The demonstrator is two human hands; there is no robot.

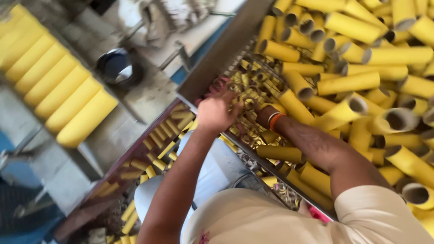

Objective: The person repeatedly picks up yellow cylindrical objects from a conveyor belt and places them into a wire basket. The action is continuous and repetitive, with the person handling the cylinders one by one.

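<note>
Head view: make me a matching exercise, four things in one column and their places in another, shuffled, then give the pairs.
Things:
1. left hand
2. right wrist bands
3. row of yellow tubes
4. dark round container

Places:
A. lined up side by side at the far left
B. upper left of middle, between the lined-up row and the metal bin
C. over the small yellow rings at the bin's edge
D. among the loose yellow tubes piled in the bin

Pairs: 1-C, 2-D, 3-A, 4-B
</note>
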